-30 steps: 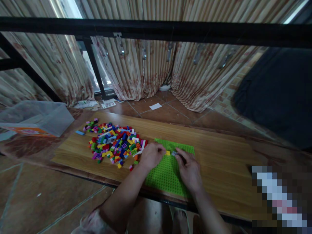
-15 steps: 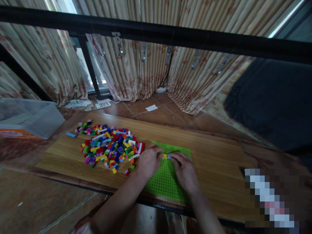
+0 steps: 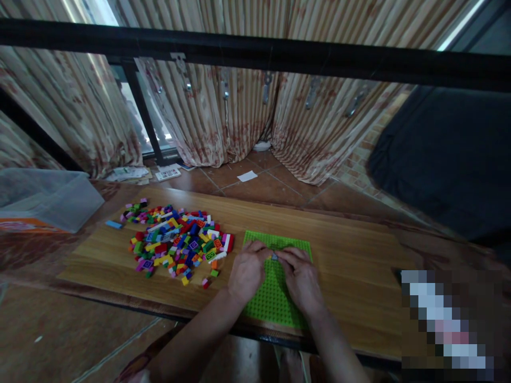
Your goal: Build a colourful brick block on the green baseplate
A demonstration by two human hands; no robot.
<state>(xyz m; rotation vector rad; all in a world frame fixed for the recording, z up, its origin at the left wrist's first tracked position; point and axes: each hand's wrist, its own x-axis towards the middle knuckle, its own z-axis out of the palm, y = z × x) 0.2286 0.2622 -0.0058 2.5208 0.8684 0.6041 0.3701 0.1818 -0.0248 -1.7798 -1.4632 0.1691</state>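
Note:
A green studded baseplate (image 3: 275, 298) lies on the wooden board, with both of my hands over its upper half. My left hand (image 3: 248, 268) is closed, its fingertips on a small yellow brick (image 3: 269, 256) that is mostly covered. From the other side my right hand (image 3: 301, 274) pinches a small grey-blue brick (image 3: 274, 256) right beside the yellow one. The two bricks sit close together between my fingertips, low over the baseplate; whether they are joined or pressed onto the studs I cannot tell.
A heap of mixed toy bricks (image 3: 179, 242) spreads to the left on the wooden tabletop (image 3: 351, 266). A light blue brick (image 3: 114, 225) lies at its far left. A clear plastic bin (image 3: 75, 205) stands beyond the left end. A black rail (image 3: 247, 49) crosses in front of curtains.
My left fingers have moved slightly right and now cover most of the yellow brick. My right hand has hardly moved. The view has shifted a little.

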